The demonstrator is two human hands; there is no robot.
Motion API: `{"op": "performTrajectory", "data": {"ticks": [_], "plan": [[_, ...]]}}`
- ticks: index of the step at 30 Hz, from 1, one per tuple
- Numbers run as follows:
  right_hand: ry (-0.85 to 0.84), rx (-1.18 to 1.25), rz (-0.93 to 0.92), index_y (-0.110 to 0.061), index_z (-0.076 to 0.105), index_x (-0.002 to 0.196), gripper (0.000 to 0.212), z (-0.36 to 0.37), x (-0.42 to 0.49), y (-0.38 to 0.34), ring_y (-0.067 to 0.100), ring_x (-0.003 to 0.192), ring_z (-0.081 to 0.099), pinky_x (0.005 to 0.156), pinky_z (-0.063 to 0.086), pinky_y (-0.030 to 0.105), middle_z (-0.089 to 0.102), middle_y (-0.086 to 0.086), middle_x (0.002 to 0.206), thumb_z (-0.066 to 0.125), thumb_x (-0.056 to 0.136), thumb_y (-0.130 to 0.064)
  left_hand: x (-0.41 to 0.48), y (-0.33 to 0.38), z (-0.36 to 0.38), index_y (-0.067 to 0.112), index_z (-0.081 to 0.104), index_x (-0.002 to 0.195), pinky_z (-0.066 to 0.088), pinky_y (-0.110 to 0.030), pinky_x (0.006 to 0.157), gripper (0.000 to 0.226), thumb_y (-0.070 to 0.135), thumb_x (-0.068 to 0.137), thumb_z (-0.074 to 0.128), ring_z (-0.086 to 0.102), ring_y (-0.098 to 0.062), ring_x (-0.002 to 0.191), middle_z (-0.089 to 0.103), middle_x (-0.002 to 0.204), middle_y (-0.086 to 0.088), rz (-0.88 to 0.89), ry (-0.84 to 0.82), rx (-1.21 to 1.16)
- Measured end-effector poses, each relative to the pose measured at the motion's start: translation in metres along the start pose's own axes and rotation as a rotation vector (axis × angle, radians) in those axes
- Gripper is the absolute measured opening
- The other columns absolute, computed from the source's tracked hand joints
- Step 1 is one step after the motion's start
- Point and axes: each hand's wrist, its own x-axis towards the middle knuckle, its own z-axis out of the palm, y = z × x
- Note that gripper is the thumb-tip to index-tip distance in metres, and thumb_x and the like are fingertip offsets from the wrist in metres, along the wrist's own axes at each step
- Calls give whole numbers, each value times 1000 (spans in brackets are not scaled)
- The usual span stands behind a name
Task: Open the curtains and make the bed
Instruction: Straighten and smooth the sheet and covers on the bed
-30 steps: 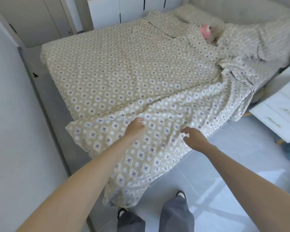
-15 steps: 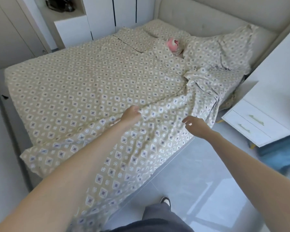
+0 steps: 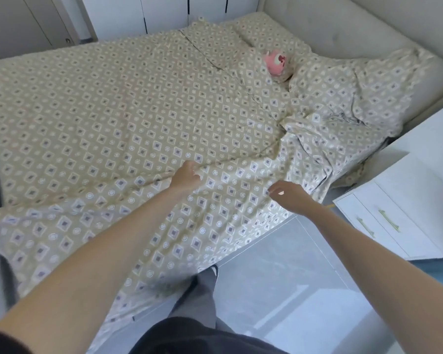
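A beige quilt (image 3: 118, 118) with a diamond print covers the bed, and its near edge hangs over the bedside towards the floor. My left hand (image 3: 186, 176) rests on a fold of the quilt at the bed's near edge, fingers curled into the cloth. My right hand (image 3: 289, 195) pinches the quilt a little to the right. The quilt is bunched and wrinkled at the right, below a pillow (image 3: 363, 90) in the same print. A second pillow (image 3: 264, 34) lies by the headboard (image 3: 330, 24). No curtains are in view.
A pink plush toy (image 3: 275, 63) lies between the pillows. A white bedside cabinet (image 3: 399, 215) with drawers stands to the right of the bed. White wardrobe doors (image 3: 138, 14) line the far side. My legs stand on the grey tiled floor (image 3: 292, 290).
The view has swung right and closer to the bed. Both hands have travelled along the quilt's edge towards the headboard, and the right hand has closed onto the cloth.
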Motion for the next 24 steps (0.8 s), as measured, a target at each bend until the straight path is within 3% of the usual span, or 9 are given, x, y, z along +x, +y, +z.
{"op": "performTrajectory", "data": {"ticks": [3,6,7,10,11,15,19,21,24], "plan": [[-26,-81,-58,-16,63,116,24,-8,38,3,20,111,56,92,42,29,58,3,128,53,94,-21,38,-2,6,18,37,141,47,-38,82,53,2,90,37,55,-31,110,45,138,-10,-53,-5,-35],[-60,-158,-57,-17,61,119,26,-19,86,10,22,99,58,85,43,28,54,2,134,53,94,-18,83,-4,11,19,39,142,42,-29,58,58,-2,88,35,57,-22,75,45,140,-11,-115,21,-78],[-69,-184,-55,-17,59,120,28,-21,95,11,24,99,58,84,43,28,52,3,136,52,94,-17,89,-4,11,19,39,143,40,-27,56,59,-3,88,35,56,-20,73,44,141,-11,-123,21,-77],[-138,-286,-62,-19,56,125,32,-23,147,12,25,100,59,86,45,31,47,6,139,50,93,-16,119,-7,16,19,35,146,45,-30,70,60,-2,89,37,56,-26,115,34,150,-7,-164,15,-74],[-163,-313,-76,-19,55,126,33,-22,168,10,24,105,58,88,44,32,46,6,140,49,94,-15,131,-9,17,18,36,145,46,-30,70,59,-1,90,38,53,-27,119,32,152,-6,-175,20,-74],[-271,-384,-113,-23,48,132,41,-3,223,-2,22,117,53,93,43,34,39,3,145,50,93,-13,161,-28,26,17,40,142,44,-26,61,58,-3,87,41,61,-28,97,39,147,-8,-174,40,-29],[-358,-506,-200,-22,38,140,51,24,278,-10,27,108,58,86,47,35,32,2,147,50,91,-11,192,-55,45,21,29,148,42,-30,87,66,-1,88,46,34,-24,138,25,155,-7,-276,14,31],[-388,-546,-252,-21,35,142,56,41,313,-8,29,107,59,84,48,35,29,2,149,51,90,-9,216,-70,60,20,27,148,38,-31,99,67,-1,88,49,29,-20,140,22,156,-4,-314,21,69],[-421,-607,-306,-19,30,145,64,64,358,-1,31,110,57,81,47,34,23,3,154,53,87,-5,243,-86,82,22,27,148,40,-31,94,70,0,87,52,32,-21,139,14,159,-2,-319,19,138]]}}
